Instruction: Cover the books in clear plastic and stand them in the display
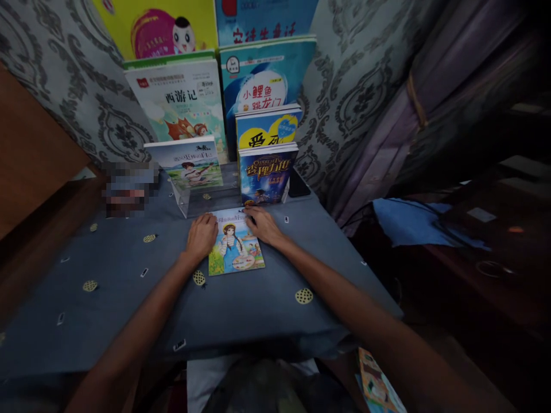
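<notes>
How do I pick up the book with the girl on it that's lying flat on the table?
Grip the girl book by its near bottom edge, coming from your side. It lies flat on the cloth, so probably slide fingers under that free edge and pinch. The left hand rests at its left edge and the right hand at its top corner, with standing books close behind.

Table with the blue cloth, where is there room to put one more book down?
The blue tablecloth is bare in front of the flat book, near its front edge, and on the wide left side beyond the left hand. It is crowded at the back: the standing books and clear stand fill it, just behind the right hand.
</notes>
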{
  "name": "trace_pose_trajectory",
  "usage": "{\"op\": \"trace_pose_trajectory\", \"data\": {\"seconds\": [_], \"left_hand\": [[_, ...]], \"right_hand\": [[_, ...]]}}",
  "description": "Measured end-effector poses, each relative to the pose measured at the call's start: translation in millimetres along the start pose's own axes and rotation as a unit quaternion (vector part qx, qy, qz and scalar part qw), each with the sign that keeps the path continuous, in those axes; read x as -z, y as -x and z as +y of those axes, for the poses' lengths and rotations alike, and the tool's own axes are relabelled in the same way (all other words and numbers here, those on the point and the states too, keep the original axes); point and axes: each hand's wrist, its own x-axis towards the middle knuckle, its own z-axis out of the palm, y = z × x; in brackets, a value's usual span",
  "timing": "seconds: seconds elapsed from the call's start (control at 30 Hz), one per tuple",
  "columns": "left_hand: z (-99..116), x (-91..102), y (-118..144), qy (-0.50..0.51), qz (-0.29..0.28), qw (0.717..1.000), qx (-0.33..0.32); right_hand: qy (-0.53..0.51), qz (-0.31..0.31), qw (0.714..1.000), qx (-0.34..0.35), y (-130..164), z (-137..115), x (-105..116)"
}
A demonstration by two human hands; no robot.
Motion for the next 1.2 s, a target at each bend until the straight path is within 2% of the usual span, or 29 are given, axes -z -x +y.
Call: {"op": "trace_pose_trajectory", "data": {"seconds": [0.27,0.5,0.7,0.97,1.2], "left_hand": [[6.8,1.5,-8.5,0.001,-0.015,0.999,-0.045],[31.8,-13.7,-23.7,0.075,0.006,0.990,-0.121],[35.6,-19.7,-30.0,0.112,0.009,0.977,-0.179],[36.4,-17.1,-26.3,0.145,-0.011,0.958,-0.249],[39.7,-15.3,-14.7,0.157,-0.017,0.948,-0.277]], "right_hand": [[-0.056,0.018,0.997,-0.040,-14.1,11.5,5.7],[-0.085,0.025,0.995,-0.049,-14.4,11.9,9.5],[-0.100,0.025,0.994,-0.045,-14.2,12.0,11.2],[-0.085,0.018,0.996,-0.034,-14.1,11.8,9.4],[-0.085,0.019,0.996,-0.026,-12.5,12.1,9.4]]}}
